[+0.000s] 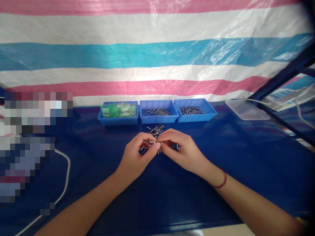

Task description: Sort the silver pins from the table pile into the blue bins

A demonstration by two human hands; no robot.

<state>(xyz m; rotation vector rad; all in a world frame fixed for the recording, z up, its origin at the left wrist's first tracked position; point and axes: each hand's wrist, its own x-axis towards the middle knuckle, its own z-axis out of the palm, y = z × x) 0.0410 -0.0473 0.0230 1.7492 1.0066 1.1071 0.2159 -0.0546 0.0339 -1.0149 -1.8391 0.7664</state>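
Note:
My left hand (137,150) and my right hand (184,147) meet over the table, fingertips almost touching. Thumb and fingers of the left are pinched on a small silvery metal pin (152,142). The right thumb and forefinger pinch at the right end of that pin; whether they hold a second piece is hidden. Just beyond and beneath the hands lies a loose pile of small metal pins (156,130), partly covered by the fingers. A thin red band (223,179) circles the right wrist.
Three blue bins stand in a row behind the pile: a left bin (118,121) with green and clear plastic packets, a middle bin (158,119) and a right bin (197,117) with metal pins. A clear plastic lid (247,111) lies right; a white cable (69,167) runs left.

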